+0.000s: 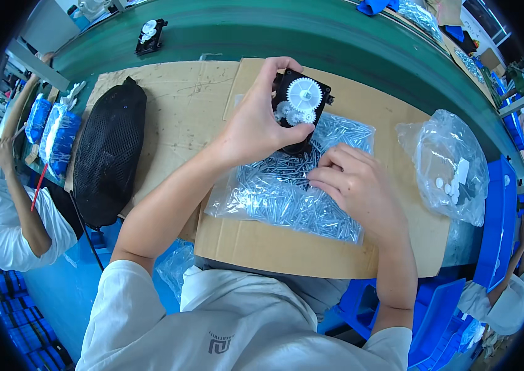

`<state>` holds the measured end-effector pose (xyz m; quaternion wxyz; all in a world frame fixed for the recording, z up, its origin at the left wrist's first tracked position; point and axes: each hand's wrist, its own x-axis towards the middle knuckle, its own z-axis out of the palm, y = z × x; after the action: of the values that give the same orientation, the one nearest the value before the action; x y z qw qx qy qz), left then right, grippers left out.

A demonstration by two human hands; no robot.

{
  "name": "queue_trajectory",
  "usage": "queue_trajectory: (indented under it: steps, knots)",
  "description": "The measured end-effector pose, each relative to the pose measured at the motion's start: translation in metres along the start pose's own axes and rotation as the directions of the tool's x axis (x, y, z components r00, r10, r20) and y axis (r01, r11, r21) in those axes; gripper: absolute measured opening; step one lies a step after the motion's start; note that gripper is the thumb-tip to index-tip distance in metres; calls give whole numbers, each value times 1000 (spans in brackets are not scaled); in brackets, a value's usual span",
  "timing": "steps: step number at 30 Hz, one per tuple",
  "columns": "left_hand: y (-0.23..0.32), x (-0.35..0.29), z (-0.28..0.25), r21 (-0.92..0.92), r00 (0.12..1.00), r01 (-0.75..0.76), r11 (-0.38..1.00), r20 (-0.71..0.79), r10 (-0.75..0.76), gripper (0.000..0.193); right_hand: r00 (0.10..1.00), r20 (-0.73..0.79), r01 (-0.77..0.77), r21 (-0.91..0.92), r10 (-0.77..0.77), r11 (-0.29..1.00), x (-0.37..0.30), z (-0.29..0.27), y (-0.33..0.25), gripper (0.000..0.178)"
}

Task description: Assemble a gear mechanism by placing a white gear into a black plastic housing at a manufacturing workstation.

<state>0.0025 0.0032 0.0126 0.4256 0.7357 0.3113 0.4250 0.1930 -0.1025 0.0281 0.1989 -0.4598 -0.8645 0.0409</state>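
Observation:
My left hand [260, 123] grips a black plastic gearbox [286, 145] by its edges, thumb across the lower part. On its upper face sit a large white gear [304, 94] and smaller whitish gears [293, 114]. Below it lies an opened clear plastic bag full of thin metal pins [286, 207]. Over the right side of this bag is my right hand [351, 179], fingers curled and tips pinched together at the loose pins. Whether a pin is between those fingertips is too small to tell.
Cardboard [262, 247] covers the bench. A clear bag with white round parts [450, 173] lies right, a black mesh pouch [110, 154] left. Another gearbox [149, 36] rests on the green belt [212, 40]. Blue bins [497, 222] stand right; a co-worker [21, 222] sits left.

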Motion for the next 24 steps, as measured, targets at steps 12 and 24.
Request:
queue_trajectory:
  steps: [12, 24]
  knots:
    - [15, -12, 12, -9, 996, -22, 1000, 86, 23, 74, 831, -553, 82, 224, 58, 971, 7, -3, 1, 19]
    - [18, -14, 15, -55, 994, -10, 998, 108, 16, 73, 818, -574, 144, 141, -37, 979, 8, 7, 1, 23]
